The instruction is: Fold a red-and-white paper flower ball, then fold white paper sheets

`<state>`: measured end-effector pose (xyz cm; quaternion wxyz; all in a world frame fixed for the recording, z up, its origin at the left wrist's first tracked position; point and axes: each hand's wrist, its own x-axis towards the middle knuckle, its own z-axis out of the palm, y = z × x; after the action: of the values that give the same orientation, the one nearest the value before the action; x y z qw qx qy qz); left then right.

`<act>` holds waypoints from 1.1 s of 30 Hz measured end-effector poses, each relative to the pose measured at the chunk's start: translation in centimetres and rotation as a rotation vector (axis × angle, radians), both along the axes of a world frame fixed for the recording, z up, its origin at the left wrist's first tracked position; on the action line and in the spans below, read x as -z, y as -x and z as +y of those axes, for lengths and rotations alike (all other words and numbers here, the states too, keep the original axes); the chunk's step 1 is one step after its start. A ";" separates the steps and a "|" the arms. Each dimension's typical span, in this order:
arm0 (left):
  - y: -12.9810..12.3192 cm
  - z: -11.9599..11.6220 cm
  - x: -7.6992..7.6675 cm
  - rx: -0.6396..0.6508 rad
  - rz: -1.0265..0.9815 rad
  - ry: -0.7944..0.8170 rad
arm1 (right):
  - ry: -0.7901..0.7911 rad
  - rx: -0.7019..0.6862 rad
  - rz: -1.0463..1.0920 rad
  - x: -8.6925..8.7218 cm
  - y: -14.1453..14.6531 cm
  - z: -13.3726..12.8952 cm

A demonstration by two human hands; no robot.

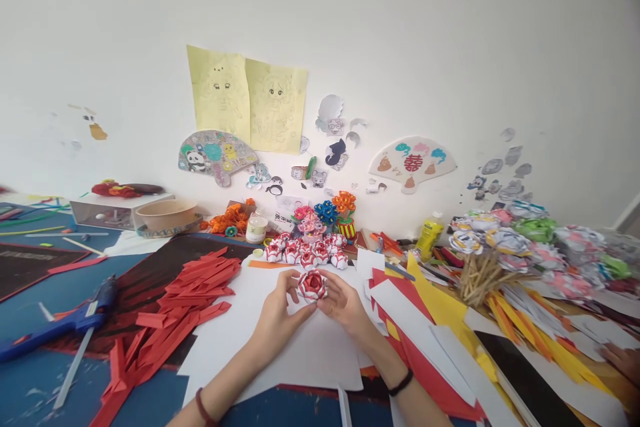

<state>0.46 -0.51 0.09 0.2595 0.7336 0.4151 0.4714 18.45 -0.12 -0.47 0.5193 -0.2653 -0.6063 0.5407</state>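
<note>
A red and white paper flower [313, 285] is held up between my two hands, over white paper sheets [300, 360]. The fingers of my left hand [283, 307] curl against its left side. On its right, my right hand [345, 303] grips it with thumb and fingers. Just beyond stands a cluster of similar red and white paper flowers [307, 255]. To the left lies a heap of folded red paper strips [180, 313].
A blue glue gun [90, 310] with a glue stick rests at far left. Right are coloured paper sheets [400, 300], a dark phone-like slab [525, 380] and paper flowers on sticks [480, 273]. Another person's hand [620, 360] shows at the right edge. A yellow bottle [431, 237] stands near the wall.
</note>
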 end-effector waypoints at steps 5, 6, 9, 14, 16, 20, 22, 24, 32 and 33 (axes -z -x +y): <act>-0.3 -0.4 -0.1 0.037 -0.034 -0.010 | -0.030 0.011 -0.007 0.4 0.3 0.0; -0.3 -0.5 -0.2 0.057 -0.033 -0.014 | -0.032 0.021 -0.012 0.4 0.2 0.0; -0.3 -0.6 -0.6 0.084 -0.023 -0.022 | -0.018 0.025 -0.026 -0.1 -0.1 -0.1; 0.0 -0.7 -1.2 0.078 0.035 -0.019 | -0.026 0.047 -0.027 -0.9 0.0 -0.6; 0.1 -0.8 -1.3 0.071 0.037 -0.019 | -0.041 0.075 0.000 -0.9 0.2 -0.7; 0.0 -0.8 -1.1 0.055 0.028 -0.018 | -0.052 0.071 0.016 -0.6 0.2 -0.5; -0.1 -0.8 -1.0 0.058 0.028 -0.024 | -0.060 0.066 0.005 -0.5 0.0 -0.3; -0.1 -0.7 -1.0 0.069 0.021 -0.032 | -0.062 0.066 -0.006 -0.3 -0.3 -0.1; 0.0 -0.6 -0.7 0.083 0.047 0.000 | -0.053 0.063 -0.020 0.6 -0.3 0.3; 0.1 -0.5 -0.6 0.082 0.052 0.005 | -0.056 0.080 -0.035 0.6 -0.3 0.4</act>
<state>0.38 -1.05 0.65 0.2699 0.7612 0.3925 0.4401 18.73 0.24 -1.08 0.5372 -0.2840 -0.6190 0.4976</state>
